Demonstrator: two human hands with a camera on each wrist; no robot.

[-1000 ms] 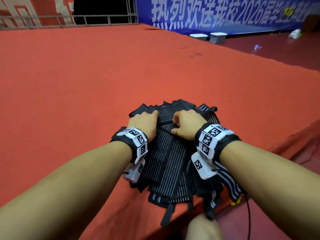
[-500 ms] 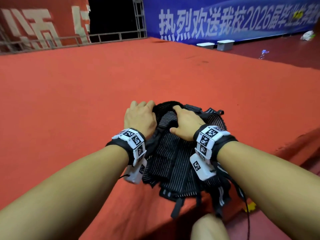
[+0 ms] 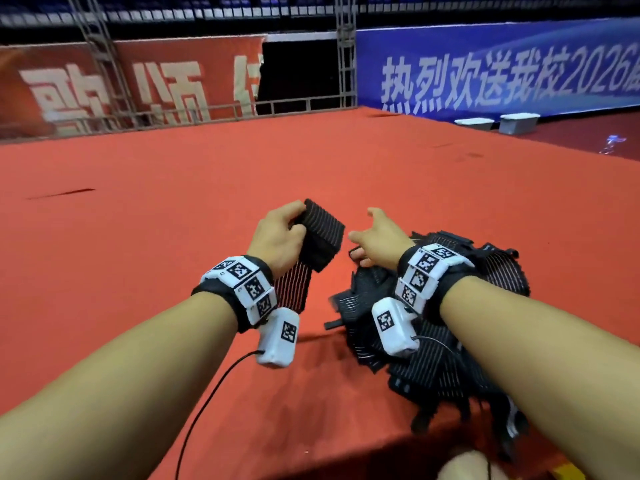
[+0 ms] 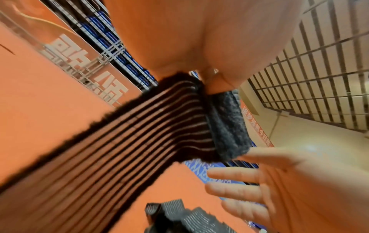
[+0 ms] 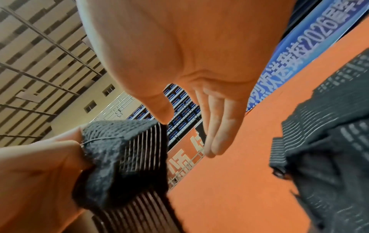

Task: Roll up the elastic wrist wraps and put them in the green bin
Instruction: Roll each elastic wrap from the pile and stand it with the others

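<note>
My left hand grips one black wrist wrap with thin white stripes by its folded end and holds it above the red carpet; its tail hangs down past my wrist. In the left wrist view the striped wrap runs from my pinching fingers toward the camera, with a grey fuzzy end patch. My right hand hovers just right of the wrap with fingers straight, holding nothing. A heap of black striped wraps lies under my right forearm at the platform edge. No green bin shows in any view.
The red carpeted platform stretches wide ahead and to the left. Its front edge drops off near my knee. Two white tubs stand at the far right, before a blue banner. Metal railing lines the back.
Both hands were pressing on the heap. My left hand has since lifted one wrap off to the left, and my right hand has let go and opened beside it. The head view tilted up.
</note>
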